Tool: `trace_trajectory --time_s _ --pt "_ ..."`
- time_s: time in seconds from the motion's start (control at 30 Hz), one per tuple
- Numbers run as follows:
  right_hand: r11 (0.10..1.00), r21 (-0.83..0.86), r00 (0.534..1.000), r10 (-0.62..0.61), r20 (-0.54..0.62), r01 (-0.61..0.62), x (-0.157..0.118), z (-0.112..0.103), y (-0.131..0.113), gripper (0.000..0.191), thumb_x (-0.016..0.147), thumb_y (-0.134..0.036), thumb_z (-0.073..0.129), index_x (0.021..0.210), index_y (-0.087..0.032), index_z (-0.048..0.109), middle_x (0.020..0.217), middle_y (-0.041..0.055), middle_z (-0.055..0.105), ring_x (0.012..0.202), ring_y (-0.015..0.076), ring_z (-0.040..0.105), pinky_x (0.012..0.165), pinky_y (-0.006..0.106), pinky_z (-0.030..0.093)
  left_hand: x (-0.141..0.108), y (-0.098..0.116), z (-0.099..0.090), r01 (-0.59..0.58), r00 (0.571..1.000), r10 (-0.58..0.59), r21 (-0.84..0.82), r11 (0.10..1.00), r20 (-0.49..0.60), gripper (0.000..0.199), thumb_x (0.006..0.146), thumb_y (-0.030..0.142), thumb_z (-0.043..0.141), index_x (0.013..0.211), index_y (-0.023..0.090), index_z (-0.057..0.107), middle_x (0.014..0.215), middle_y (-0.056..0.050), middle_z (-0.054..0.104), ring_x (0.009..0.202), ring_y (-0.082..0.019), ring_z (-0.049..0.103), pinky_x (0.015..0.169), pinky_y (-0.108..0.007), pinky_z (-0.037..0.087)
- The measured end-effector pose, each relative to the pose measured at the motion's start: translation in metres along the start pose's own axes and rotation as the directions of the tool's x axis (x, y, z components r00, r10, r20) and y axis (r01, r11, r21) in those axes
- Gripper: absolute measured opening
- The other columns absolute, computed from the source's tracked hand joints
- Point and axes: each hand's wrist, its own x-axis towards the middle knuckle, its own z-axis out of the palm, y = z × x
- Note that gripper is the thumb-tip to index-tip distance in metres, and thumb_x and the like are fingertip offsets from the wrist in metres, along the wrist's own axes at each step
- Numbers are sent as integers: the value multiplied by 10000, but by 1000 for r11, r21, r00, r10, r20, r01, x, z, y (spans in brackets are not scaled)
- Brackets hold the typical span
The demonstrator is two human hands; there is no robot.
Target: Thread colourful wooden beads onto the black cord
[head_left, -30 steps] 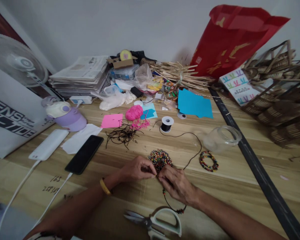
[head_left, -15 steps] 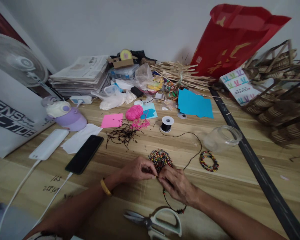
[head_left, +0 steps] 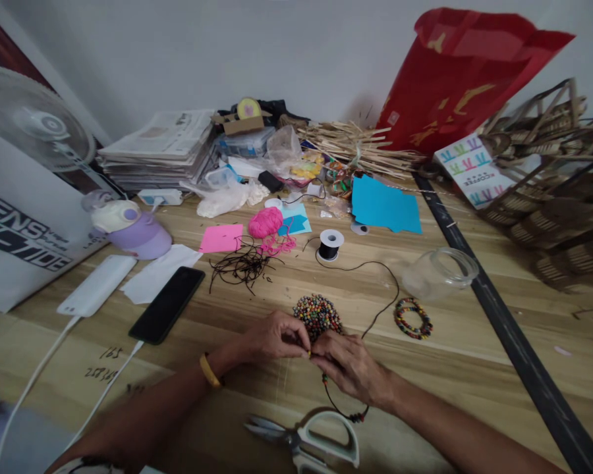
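Note:
My left hand pinches a small yellow bead between thumb and fingertips. Against it, my right hand is closed on a thin black cord, whose tip is hidden by the fingers. Several coloured beads hang on the cord's loop below my right hand. Just beyond both hands lies a pile of multicoloured beads. The cord runs on past the pile to a black-wound spool. Two beaded bracelets lie to the right.
Scissors lie near the front edge. A glass jar rests at the right, with woven baskets beyond. Cut black cords, pink yarn and a phone are on the left. Newspapers are stacked behind.
Both hands have shifted very slightly toward me, their fingertips still together. The yellow bead shows more clearly between them.

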Motion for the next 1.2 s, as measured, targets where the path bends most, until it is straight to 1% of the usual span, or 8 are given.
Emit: trace_trajectory --time_s 0.13,0.33,0.43,0.6,0.7,0.77,1.0,1.2 --pt "999 40 1000 -12 -2 12 2 -1 0 96 971 -254 460 942 -178 511 769 43 616 694 142 599 591 230 436 0 0 1 -17 1000 18 -59 998 13 197 697 290 726 739 98 702 719 -69 702 661 -132 623 632 -217 473" --pt "1000 -18 999 -9 45 10 1 -1 -1 64 963 -224 458 949 -186 507 786 44 621 687 142 601 605 237 429 1 6 0 -77 997 76 35 996 15 239 738 348 710 711 111 701 694 -62 709 656 -129 621 628 -211 454" --pt "1000 14 996 -20 88 18 0 -2 -1 35 923 -218 486 908 -189 500 753 37 606 660 147 579 592 251 418 1 11 -4 -75 996 73 36 997 50 271 751 380 699 705 113 692 699 -56 703 663 -128 615 657 -220 457" --pt "984 145 971 -132 197 104 -4 -2 -1 235 893 -399 488 760 -205 496 633 5 551 564 140 512 520 262 363 -1 11 -10 -71 992 76 -51 996 105 290 747 389 706 705 103 682 704 -59 682 679 -131 603 669 -225 458" --pt "989 114 983 -108 148 92 -3 -2 0 324 906 -489 476 763 -198 496 629 1 546 549 133 503 512 258 345 -2 6 -8 -89 988 92 -26 996 125 235 757 333 708 730 101 688 727 -65 688 699 -136 613 678 -225 457" --pt "996 71 994 -67 91 61 -2 -3 -1 319 911 -495 490 814 -191 497 660 7 564 570 134 521 526 256 353 -2 4 -4 -103 987 101 11 995 123 202 760 303 706 742 102 692 737 -66 692 698 -135 615 676 -222 454" --pt "995 96 999 -10 34 6 -2 0 0 59 963 -233 459 922 -193 475 783 34 604 689 129 577 591 227 418 -1 9 7 -212 977 214 117 970 0 177 774 283 685 714 117 684 715 -56 684 673 -126 603 667 -214 438" --pt "998 61 1000 -1 30 0 -3 3 4 75 967 -240 467 983 -179 507 818 55 619 738 139 610 616 223 456 0 10 4 -213 976 217 185 959 -4 183 772 286 669 700 118 677 698 -51 678 654 -123 591 641 -208 429"
